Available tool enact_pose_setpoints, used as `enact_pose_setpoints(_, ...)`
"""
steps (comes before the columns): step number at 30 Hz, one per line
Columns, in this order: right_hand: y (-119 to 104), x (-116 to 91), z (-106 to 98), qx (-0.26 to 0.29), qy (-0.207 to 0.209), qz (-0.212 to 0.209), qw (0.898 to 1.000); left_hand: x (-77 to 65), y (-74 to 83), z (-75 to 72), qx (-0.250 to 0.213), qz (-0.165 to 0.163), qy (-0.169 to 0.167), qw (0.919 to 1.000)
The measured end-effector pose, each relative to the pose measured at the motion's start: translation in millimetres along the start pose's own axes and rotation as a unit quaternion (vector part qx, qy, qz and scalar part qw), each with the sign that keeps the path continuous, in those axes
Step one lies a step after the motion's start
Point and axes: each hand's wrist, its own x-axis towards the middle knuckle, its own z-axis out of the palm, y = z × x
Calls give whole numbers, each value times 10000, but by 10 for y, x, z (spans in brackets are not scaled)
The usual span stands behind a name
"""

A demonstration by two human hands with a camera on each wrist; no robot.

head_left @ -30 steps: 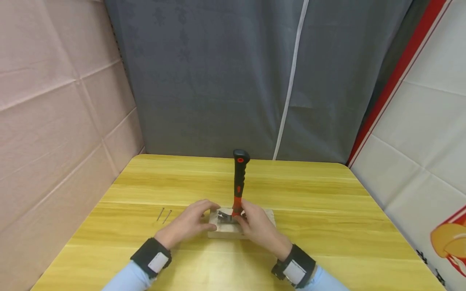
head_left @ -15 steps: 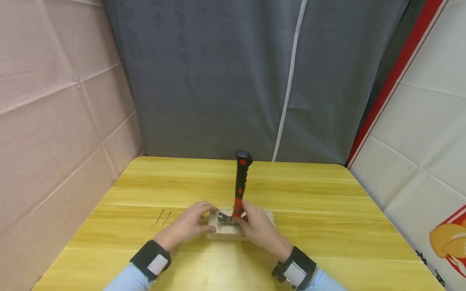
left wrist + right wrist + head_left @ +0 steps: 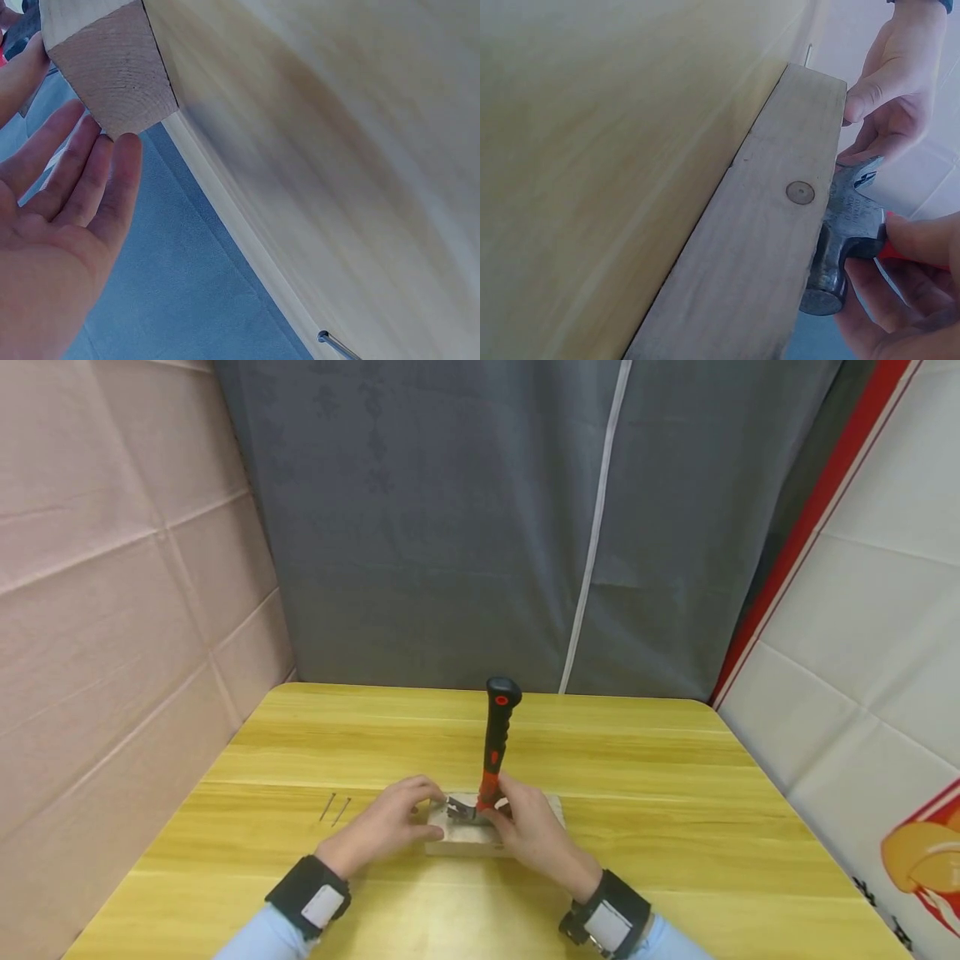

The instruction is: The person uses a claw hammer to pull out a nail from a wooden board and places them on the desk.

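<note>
A claw hammer point(image 3: 495, 739) stands handle up on the wooden block point(image 3: 457, 843), its steel head point(image 3: 847, 225) lying along the block's top and the claw toward the left. My right hand point(image 3: 534, 827) grips the red neck just above the head, with thumb and fingers around it. At the block's left end is my left hand point(image 3: 393, 827), thumb at the near edge and fingertips at the far side. In the left wrist view, the long fingers point(image 3: 124, 172) reach the corner of the block's end grain. No nail shows in the claw.
Two loose nails point(image 3: 330, 807) lie on the yellow wood-grain table point(image 3: 645, 777), left of the left hand. A round mark point(image 3: 800, 193) shows on the block's near face. Behind the table hangs a grey curtain point(image 3: 427, 527), with pale cloth point(image 3: 150, 652) at the left.
The hammer's handle has tilted slightly right and its top sits a little lower in view. Both hands keep nearly the same places. The head view has shifted slightly.
</note>
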Motion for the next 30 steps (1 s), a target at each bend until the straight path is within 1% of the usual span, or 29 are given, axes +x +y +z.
enact_pose_setpoints(3, 1, -3, 5, 38, 58, -54, 10000, -3, -4, -2, 35, 39, 23, 10000)
enact_pose_setpoints(7, 5, -12, 7, 146, 114, -56, 9998, -9, 4, -5, 108, -27, 6, 9999)
enact_pose_setpoints(10, 7, -18, 3, 314, 169, -10, 9994, -8, 6, -7, 144, -65, -26, 9999)
enact_pose_setpoints(14, 14, -27, -1, 483, 322, 103, 9983, -7, 5, -10, 144, -38, -29, 9999)
enact_pose_setpoints(20, 33, -43, -4, 485, 562, 253, 9969, -14, 12, -21, 70, -39, -63, 9999)
enact_pose_setpoints(30, 62, -68, -17, 575, 723, 188, 9955, -5, 4, -21, 40, 14, -75, 10000)
